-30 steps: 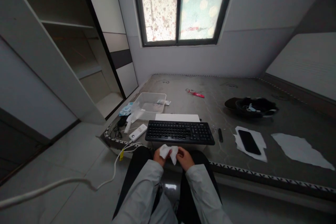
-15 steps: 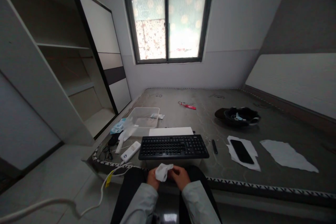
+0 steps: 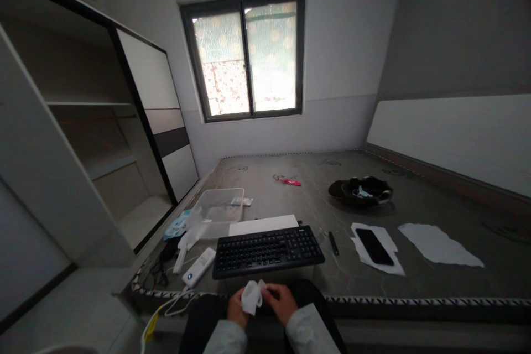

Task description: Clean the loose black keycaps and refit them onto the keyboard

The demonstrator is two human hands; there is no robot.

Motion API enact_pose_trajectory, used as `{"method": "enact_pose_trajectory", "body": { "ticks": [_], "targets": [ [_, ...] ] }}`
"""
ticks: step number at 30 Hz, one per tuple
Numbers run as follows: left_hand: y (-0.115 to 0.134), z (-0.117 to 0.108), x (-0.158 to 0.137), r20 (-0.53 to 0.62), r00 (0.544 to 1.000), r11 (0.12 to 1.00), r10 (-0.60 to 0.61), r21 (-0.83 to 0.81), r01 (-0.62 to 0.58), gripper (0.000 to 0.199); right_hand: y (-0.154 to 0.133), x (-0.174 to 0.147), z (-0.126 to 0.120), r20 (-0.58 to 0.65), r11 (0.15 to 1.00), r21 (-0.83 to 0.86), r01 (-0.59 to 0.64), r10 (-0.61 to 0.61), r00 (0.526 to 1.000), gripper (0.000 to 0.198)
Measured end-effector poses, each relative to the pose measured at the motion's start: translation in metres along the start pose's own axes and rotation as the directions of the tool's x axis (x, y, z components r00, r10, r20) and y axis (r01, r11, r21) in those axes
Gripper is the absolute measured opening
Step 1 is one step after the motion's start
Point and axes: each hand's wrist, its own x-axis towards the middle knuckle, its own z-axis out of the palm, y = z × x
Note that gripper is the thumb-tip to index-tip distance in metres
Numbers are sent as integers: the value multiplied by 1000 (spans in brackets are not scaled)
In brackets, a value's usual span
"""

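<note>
Since the earlier frames, the white wad (image 3: 251,298) between your hands has changed shape: its two spread lobes have drawn together into one bunch, mostly at your left hand (image 3: 238,310), and your view has tipped up. It is just in front of the keyboard (image 3: 269,251), off its keys. Your left fingers are curled round the wad's left side; your right hand (image 3: 282,301) pinches its right edge, thumb and fingers nearly together. By my judgement you are partway: the wad is gathered, but neither laid down nor let go. Right of the keyboard lie a black stick (image 3: 333,244) and, farther out, a phone (image 3: 374,246) on white paper (image 3: 396,267); left of it lies a white device (image 3: 199,267).
</note>
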Motion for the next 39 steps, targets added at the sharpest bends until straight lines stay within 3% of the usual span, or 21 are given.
{"method": "enact_pose_trajectory", "body": {
  "ticks": [5, 10, 17, 20, 25, 29, 31, 36, 39],
  "targets": [
    [11, 2, -9, 113, 987, 991, 115, 52, -121, 44, 1, 0, -1, 13, 1000, -8, -8, 9, 1000, 46],
    [15, 4, -12, 170, 984, 992, 63, 101, -81, 50, 11, 2, 1, 12, 997, -35, -64, 64, 998, 42],
    [9, 1, -8, 307, 948, 990, 85, 78, -114, 48, 17, 7, 7, 60, 953, 131, -273, 267, 962, 38],
    [8, -2, -8, 362, 928, 988, 88, 89, -128, 47, 16, 7, 6, 87, 941, 175, -289, 278, 957, 36],
    [10, -5, -6, 322, 946, 977, 44, 183, -107, 50, 11, 3, 4, 117, 979, 104, -177, 165, 979, 28],
    [13, -3, -7, 292, 956, 991, 15, 121, -53, 53, 7, 0, 0, 74, 999, 6, -39, 39, 997, 32],
    [15, -1, -9, 300, 954, 995, 26, 82, -53, 55, 10, 3, -1, 32, 998, -20, -56, 57, 998, 32],
    [20, 0, -12, 267, 962, 988, 60, 120, -95, 50, 26, 13, 0, -107, 972, 41, -230, 233, 967, 23],
    [24, 2, -15, 238, 970, 994, 47, 88, -69, 51, 26, 13, 0, -77, 981, 90, -171, 178, 981, 20]
  ]
}}
